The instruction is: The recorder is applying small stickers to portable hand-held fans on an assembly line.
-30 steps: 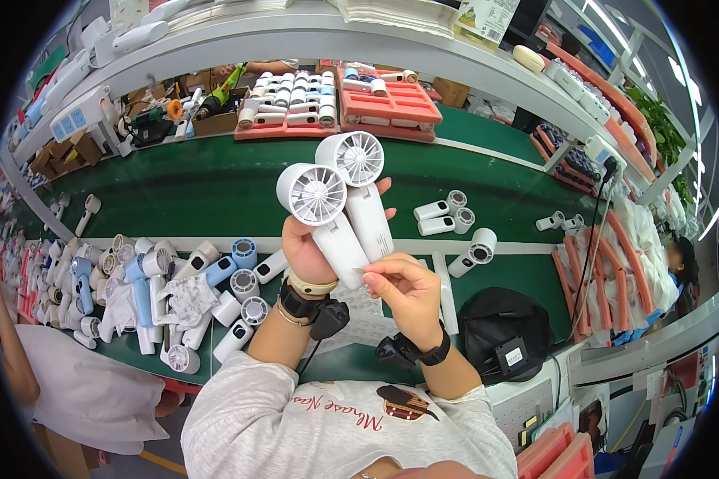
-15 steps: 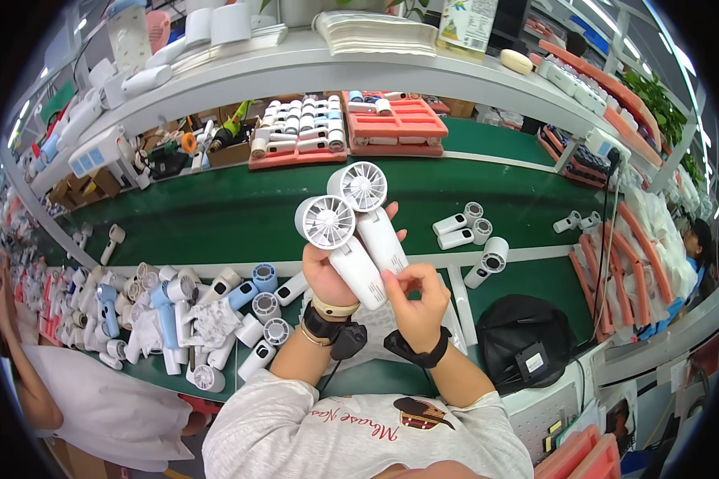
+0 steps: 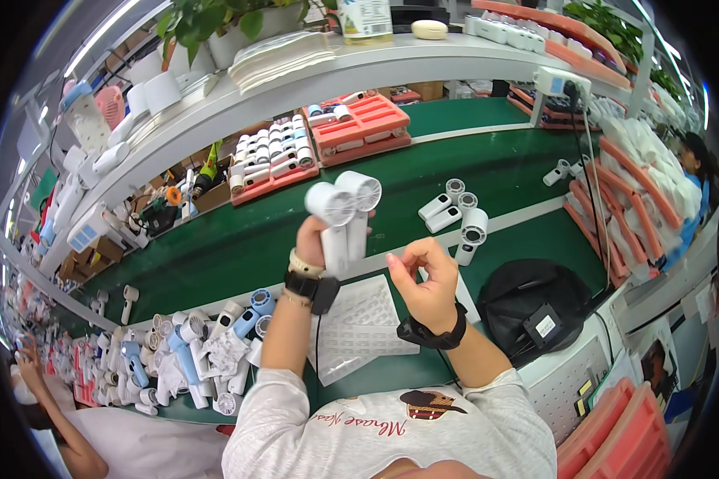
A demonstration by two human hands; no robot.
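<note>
My left hand (image 3: 312,239) is closed round two white handheld fans, raised side by side above the bench. The nearer fan (image 3: 335,249) is a little blurred, and the other fan (image 3: 363,191) stands just behind it to the right. Off to the right of them, touching neither, is my right hand (image 3: 428,289), thumb and forefinger drawn together in a pinch. Whether a small thing sits between those fingertips I cannot make out. Below my hands lies a white sheet of small printed labels (image 3: 358,323), partly covered by my left wrist.
Several white and blue fans (image 3: 185,351) are heaped at the left. A few more fans (image 3: 443,209) lie right of centre. A black bag (image 3: 527,307) rests at the right. Coral trays (image 3: 359,128) stand at the back under a shelf (image 3: 295,92). Another person's arm (image 3: 56,415) shows at far left.
My right hand has come away from the fans' handles and moved right. My left hand has tilted the fans more upright and shifted left, uncovering the label sheet. The view has turned.
</note>
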